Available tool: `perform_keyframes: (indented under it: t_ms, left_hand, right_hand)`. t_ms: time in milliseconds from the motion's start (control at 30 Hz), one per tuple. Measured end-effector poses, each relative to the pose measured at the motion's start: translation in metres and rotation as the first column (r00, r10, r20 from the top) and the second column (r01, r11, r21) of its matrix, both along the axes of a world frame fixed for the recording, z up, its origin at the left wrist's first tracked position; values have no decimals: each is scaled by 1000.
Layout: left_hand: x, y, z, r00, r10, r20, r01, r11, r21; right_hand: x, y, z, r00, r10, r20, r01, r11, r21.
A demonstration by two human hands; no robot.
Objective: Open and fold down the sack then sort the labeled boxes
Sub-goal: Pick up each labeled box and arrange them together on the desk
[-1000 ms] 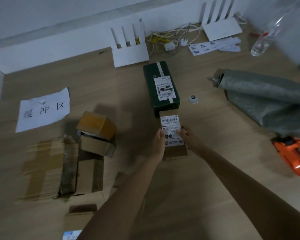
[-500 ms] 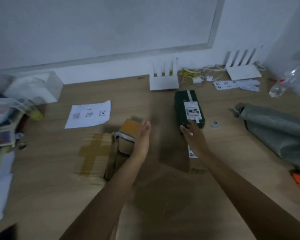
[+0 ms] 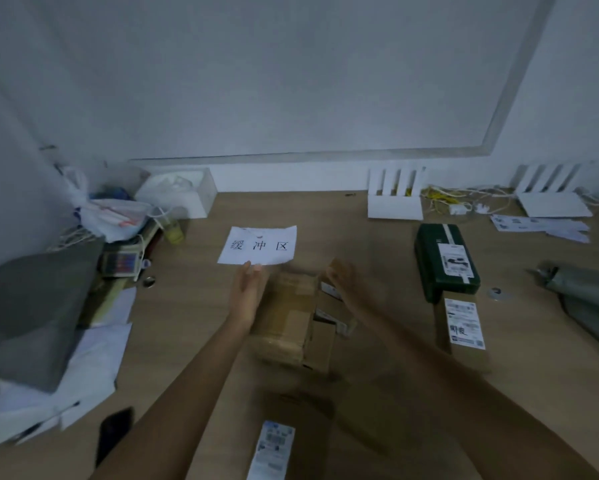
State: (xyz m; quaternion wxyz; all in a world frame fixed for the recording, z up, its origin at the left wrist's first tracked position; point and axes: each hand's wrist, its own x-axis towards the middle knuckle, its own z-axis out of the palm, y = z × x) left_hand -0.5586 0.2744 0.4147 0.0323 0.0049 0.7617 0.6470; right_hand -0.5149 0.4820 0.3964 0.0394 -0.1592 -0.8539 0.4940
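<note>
A pile of brown cardboard boxes [image 3: 287, 317] lies in the middle of the wooden table. My left hand [image 3: 247, 292] is flat and open against the pile's left side. My right hand [image 3: 343, 282] is open at its right side, blurred, above smaller boxes. A green box [image 3: 445, 259] with a white label stands at the right, and a brown labeled box [image 3: 462, 327] lies just in front of it. Another labeled box [image 3: 273, 448] sits near the front edge. The grey sack [image 3: 589, 296] lies folded at the far right.
A white paper sign [image 3: 258, 245] with printed characters lies behind the pile. Two white routers [image 3: 395, 199] and cables stand along the wall. Bags, a calculator and papers [image 3: 93, 344] clutter the left side. A dark phone [image 3: 112, 431] lies at the front left.
Both hands let go of the brown labeled box, now resting in front of the green box, and moved left to the pile of cardboard boxes. The view tilted up and left.
</note>
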Motion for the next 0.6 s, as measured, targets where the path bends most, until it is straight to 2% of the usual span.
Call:
perform_keyframes:
  t_ms: [67, 100, 167, 233, 267, 367, 433, 500, 600]
  left_hand:
    - [-5, -8, -11, 999, 33, 33, -32, 999, -10]
    - [-5, -8, -15, 996, 31, 78, -30, 999, -18]
    - [-8, -10, -28, 979, -5, 205, 19, 998, -68]
    - [-11, -10, -39, 949, -53, 312, 101, 985, -138]
    - [-14, -11, -46, 939, -77, 336, 137, 978, -157]
    - [-14, -11, -48, 938, -141, 318, 204, 963, -175]
    - [-13, -13, -51, 927, -165, 336, 228, 961, -156]
    - [-17, -16, -64, 908, -184, 376, 250, 959, -134]
    - [-30, -26, -98, 900, -201, 386, 256, 962, -98]
  right_hand:
    - [-9, -13, 0, 1000, 0, 13, 0, 1000, 25]
    - [-13, -21, 0, 1000, 22, -2, -22, 999, -34]
    - [-26, -30, -17, 992, 88, 94, -76, 990, -123]
    - [-37, -34, -39, 959, 212, 189, -193, 975, -113]
    - [-44, -34, -51, 954, 222, 204, -200, 972, -124]
    - [-45, -40, -62, 955, 179, 235, -131, 970, -206]
    - [-41, -47, -71, 938, 207, 279, -124, 949, -289]
    - [-38, -54, -79, 906, 223, 359, -98, 937, -334]
    - [-33, -66, -75, 909, 170, 380, -9, 920, -391]
